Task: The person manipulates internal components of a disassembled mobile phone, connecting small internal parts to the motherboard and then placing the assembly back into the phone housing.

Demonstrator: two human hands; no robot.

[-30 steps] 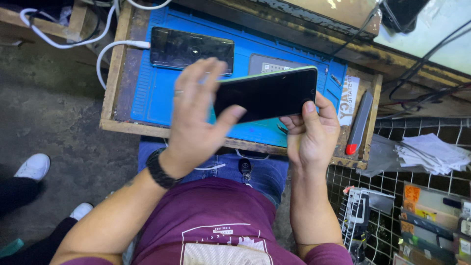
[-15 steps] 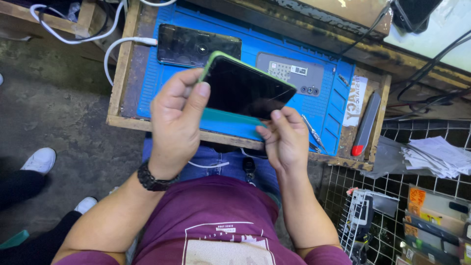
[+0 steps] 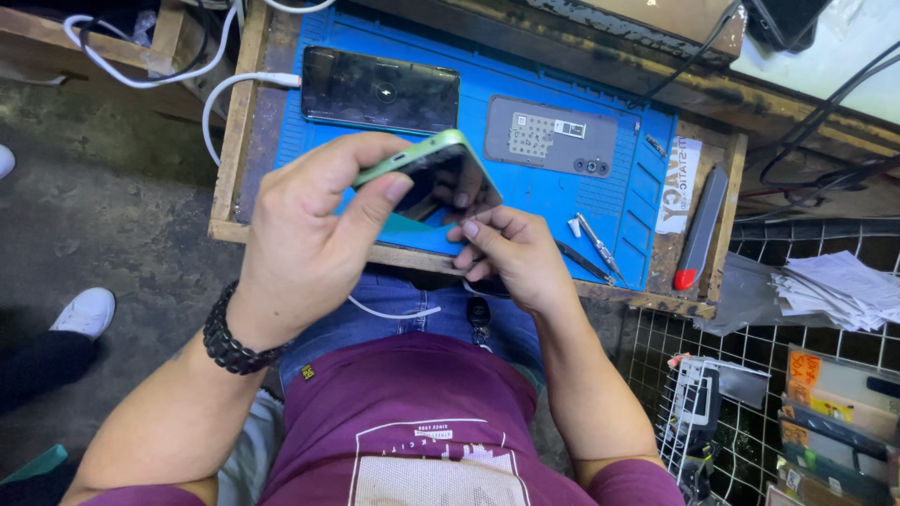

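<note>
At nine o'clock from your hands, a white cable (image 3: pixel 220 94) ran across the wooden tray (image 3: pixel 246 112) and plugged into the left end of a dark phone (image 3: pixel 380 91), which lay flat on the blue mat (image 3: pixel 534 192) at about eleven o'clock, its long axis running left to right.

Your left hand (image 3: pixel 309 234), with a black beaded bracelet (image 3: pixel 230 342) on the wrist, was closed around a green-cased phone (image 3: pixel 433 173). Your thumb pressed the near edge and your fingers curled over the far edge. The phone was lifted off the mat and tilted, its long axis running from about eight o'clock up to two o'clock, its dark screen facing toward you and to the right.

Your right hand (image 3: pixel 511 258) was pinched shut at the phone's lower right edge, fingertips (image 3: pixel 469 228) touching the screen side. Whether it gripped a tool there, you could not tell from this view.

At one o'clock a grey back cover (image 3: pixel 551 137) lay flat on the mat, long axis left to right. At three o'clock, tweezers (image 3: pixel 597 245) rested near the mat's right edge, and just beyond them a grey tool with a red tip (image 3: pixel 699 230) lay along the tray's rim, red end toward you. Further right sat a stack of papers (image 3: pixel 834 286).
</note>
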